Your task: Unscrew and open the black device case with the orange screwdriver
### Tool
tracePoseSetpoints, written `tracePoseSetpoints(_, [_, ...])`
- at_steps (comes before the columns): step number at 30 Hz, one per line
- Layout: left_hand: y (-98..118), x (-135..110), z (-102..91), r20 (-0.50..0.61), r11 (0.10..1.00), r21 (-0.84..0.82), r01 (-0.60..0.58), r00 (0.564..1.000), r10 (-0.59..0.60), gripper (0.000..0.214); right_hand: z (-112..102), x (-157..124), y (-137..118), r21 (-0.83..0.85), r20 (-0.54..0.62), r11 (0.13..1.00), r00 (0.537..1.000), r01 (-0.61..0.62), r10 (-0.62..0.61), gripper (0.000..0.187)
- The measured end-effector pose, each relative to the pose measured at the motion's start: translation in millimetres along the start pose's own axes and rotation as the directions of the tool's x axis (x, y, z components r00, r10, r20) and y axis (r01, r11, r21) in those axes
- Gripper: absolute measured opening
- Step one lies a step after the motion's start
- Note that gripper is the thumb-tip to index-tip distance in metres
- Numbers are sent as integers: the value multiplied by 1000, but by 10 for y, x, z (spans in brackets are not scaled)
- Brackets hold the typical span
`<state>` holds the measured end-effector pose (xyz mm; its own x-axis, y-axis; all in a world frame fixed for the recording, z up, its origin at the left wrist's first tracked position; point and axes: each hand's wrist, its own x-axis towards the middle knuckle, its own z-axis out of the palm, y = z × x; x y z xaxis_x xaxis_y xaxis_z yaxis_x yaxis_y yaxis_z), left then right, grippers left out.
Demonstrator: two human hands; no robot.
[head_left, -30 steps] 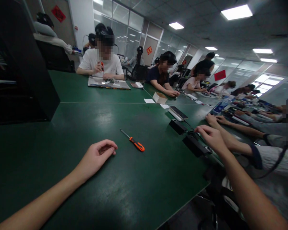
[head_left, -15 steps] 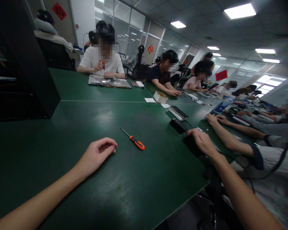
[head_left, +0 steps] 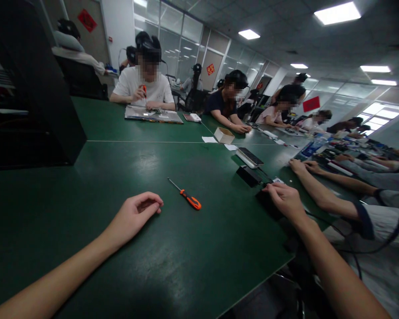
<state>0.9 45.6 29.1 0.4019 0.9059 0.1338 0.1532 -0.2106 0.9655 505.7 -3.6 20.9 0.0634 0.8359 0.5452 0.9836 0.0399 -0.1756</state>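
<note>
My left hand (head_left: 133, 216) rests on the green table (head_left: 173, 261), fingers loosely curled, with nothing visible in it. A small screwdriver (head_left: 186, 196) with an orange and black handle lies on the table a little to the right of that hand, untouched. My right hand (head_left: 284, 198) lies palm down over a black box-shaped device (head_left: 266, 200) at the table's right edge, fingers closed around it. A second black box (head_left: 248, 175) sits just beyond, with a cable running from it.
A phone (head_left: 249, 157) lies past the black boxes, then a small cardboard box (head_left: 224, 134). A neighbour's forearms (head_left: 322, 186) rest on the table right of my hand. Several people work at the far side. A large black cabinet (head_left: 26, 88) stands at left.
My right hand has come down from above the black device and settled onto it, covering it. My left hand and the screwdriver have stayed put.
</note>
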Motion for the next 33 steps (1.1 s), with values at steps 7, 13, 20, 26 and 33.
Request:
tracePoseSetpoints(7, [-14, -1, -10, 12, 1000, -2, -3, 1000, 3, 19, -47, 45, -16, -67, 70, 997, 997, 32, -27, 47])
tracePoseSetpoints(13, [-36, -3, -11, 19, 1000, -10, -5, 1000, 5, 19, 13, 459, -9, -106, 156, 994, 988, 41, -24, 42])
tracePoseSetpoints(20, [-63, -1, -17, 25, 1000, -16, -6, 1000, 7, 19, 341, 858, -6, -193, 294, 980, 949, -53, 110, 19])
tracePoseSetpoints(26, [-115, 10, -14, 37, 1000, -17, -10, 999, 10, 19, 337, 833, -90, -226, 308, 963, 926, -150, 217, 13])
tracePoseSetpoints(33, [-129, -9, -2, -5, 1000, 11, -29, 1000, 29, 21, 113, 771, -783, -106, 281, 987, 949, -116, 142, 24])
